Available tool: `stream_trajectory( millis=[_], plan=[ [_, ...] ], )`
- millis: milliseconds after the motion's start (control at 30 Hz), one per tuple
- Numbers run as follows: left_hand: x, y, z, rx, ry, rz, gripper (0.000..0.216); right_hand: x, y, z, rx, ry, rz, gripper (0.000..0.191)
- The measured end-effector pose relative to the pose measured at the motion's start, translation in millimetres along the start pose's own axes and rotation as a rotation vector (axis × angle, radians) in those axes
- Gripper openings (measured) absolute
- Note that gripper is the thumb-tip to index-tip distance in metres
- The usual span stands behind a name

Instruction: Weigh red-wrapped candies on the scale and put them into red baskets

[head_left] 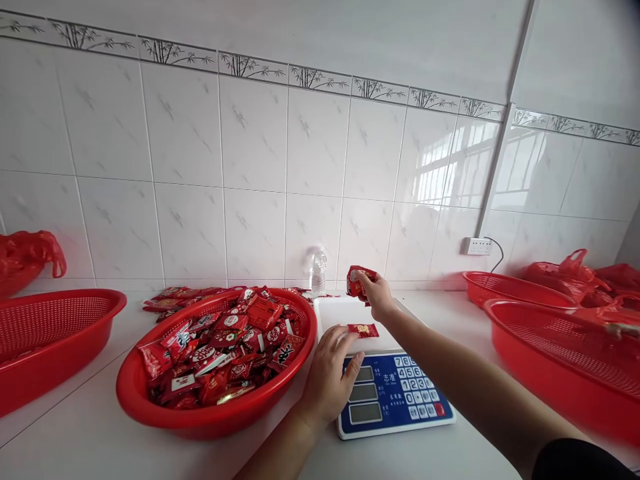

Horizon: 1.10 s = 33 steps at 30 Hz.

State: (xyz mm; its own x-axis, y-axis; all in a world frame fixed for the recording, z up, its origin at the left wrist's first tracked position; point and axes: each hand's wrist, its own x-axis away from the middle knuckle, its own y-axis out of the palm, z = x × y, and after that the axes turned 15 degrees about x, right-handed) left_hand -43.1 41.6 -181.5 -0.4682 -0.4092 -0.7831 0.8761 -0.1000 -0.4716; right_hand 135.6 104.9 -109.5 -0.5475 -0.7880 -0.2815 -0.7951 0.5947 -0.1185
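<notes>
My right hand (pixel 379 298) is closed on red packets (pixel 361 283), held up over the back of the scale's white pan (pixel 330 313). Exactly how many it grips is hidden. Below it a single small red packet (pixel 363 330) with gold print lies on the pan. My left hand (pixel 334 370) rests at the pan's left front, fingers stretched out, their tips beside that packet; whether they touch it I cannot tell. The blue keypad panel (pixel 393 390) of the scale faces me, its displays dark. Left of it, a red plastic basket (pixel 210 423) is heaped with red wrapped packets (pixel 225 347).
Behind the basket more packets (pixel 173 298) lie along the tiled wall. A clear bottle (pixel 319 270) stands behind the scale. Other red baskets stand at left (pixel 60 347) and right (pixel 540 360), with red plastic bags (pixel 570 280) beyond. A power strip (pixel 477 246) is on the wall.
</notes>
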Motion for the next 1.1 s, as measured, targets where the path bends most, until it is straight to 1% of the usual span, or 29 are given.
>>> stream_trajectory(
  millis=[100,200,333,500,600,700,767,867,1000,1033,1100],
  plan=[
    [0.6,0.6,-2.0,0.018,0.007,0.023,0.029,-3.5,-18.5,-1.0,0.022,-0.017,0.034,0.046],
    [1.0,1.7,-2.8,0.034,0.0,0.058,0.032,-9.5,-50.3,2.5,0.064,-0.039,0.096,0.048],
    [1.5,3.3,-3.0,0.059,-0.003,0.082,0.035,-20.6,-108.6,15.0,0.175,-0.047,0.242,0.052],
    [1.3,4.4,-3.0,0.067,0.009,0.103,0.035,-30.1,-189.6,40.5,0.417,-0.035,0.413,0.054],
    [0.9,4.5,-3.6,0.069,0.009,0.103,0.035,-31.5,-233.3,58.5,0.615,-0.016,0.475,0.051],
    [0.2,4.5,-4.7,0.067,0.004,0.102,0.034,-31.7,-266.4,77.1,0.816,0.014,0.481,0.045],
    [-0.4,4.3,-5.5,0.064,0.008,0.113,0.033,-32.0,-280.9,89.8,0.917,0.029,0.455,0.04],
    [-1.0,4.2,-6.7,0.064,0.012,0.129,0.032,-33.4,-291.9,108.5,1.009,0.048,0.38,0.031],
    [-0.9,4.2,-7.7,0.06,0.001,0.115,0.032,-39.0,-292.5,126.0,1.057,0.036,0.323,0.024],
    [-0.8,4.2,-7.8,0.059,-0.002,0.111,0.032,-41.2,-291.1,128.2,1.058,0.027,0.325,0.024],
    [-0.5,3.8,-7.9,0.058,-0.008,0.103,0.032,-46.5,-287.1,130.2,1.048,0.003,0.375,0.021]
  ],
)
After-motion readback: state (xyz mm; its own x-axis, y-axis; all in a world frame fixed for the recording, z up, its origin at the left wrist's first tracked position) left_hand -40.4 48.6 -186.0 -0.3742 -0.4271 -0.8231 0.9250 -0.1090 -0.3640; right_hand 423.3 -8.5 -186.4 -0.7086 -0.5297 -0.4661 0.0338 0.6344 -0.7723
